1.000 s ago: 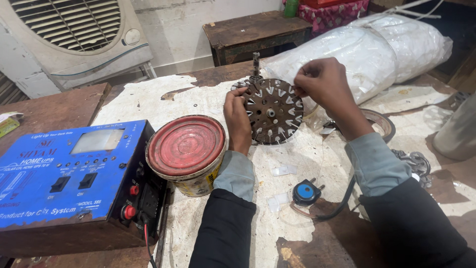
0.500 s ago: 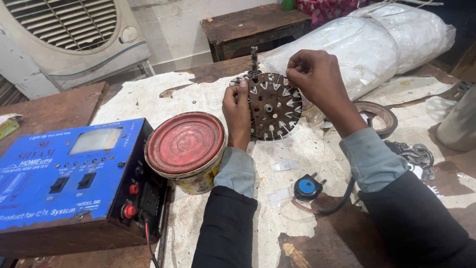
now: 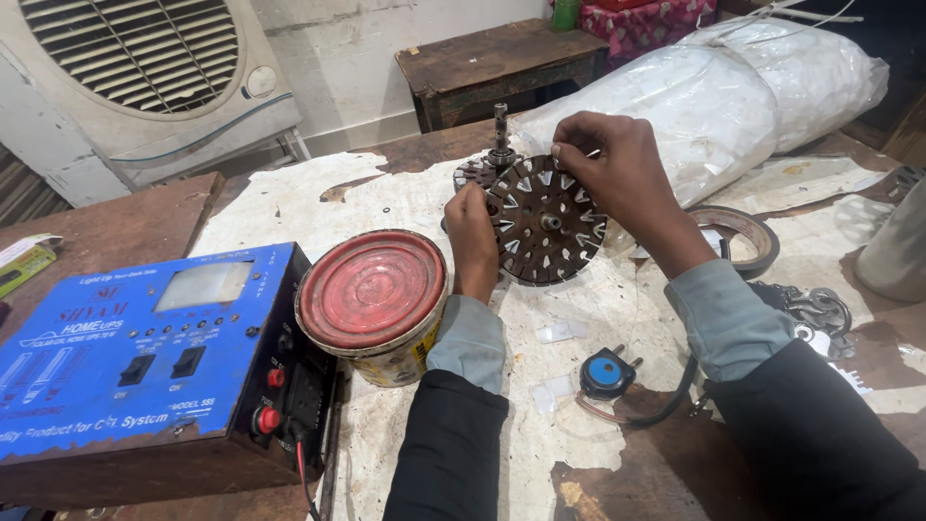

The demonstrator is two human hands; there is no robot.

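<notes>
Head view: a round slotted metal disc (image 3: 547,224), dark with pale wedge inserts, stands tilted on the worktop (image 3: 318,198) near centre, a shaft (image 3: 501,130) rising behind it at 12 o'clock. To work the slots well, it seems wise to keep the disc steady at one edge while the other fingers press at the rim. The left hand (image 3: 473,236) pinches the disc's 9 o'clock edge, fingers closed on it. The right hand (image 3: 610,166) curls over the 1 o'clock rim, fingertips pressing there. A red-lidded tin (image 3: 371,289) sits at the disc's 8 o'clock.
</notes>
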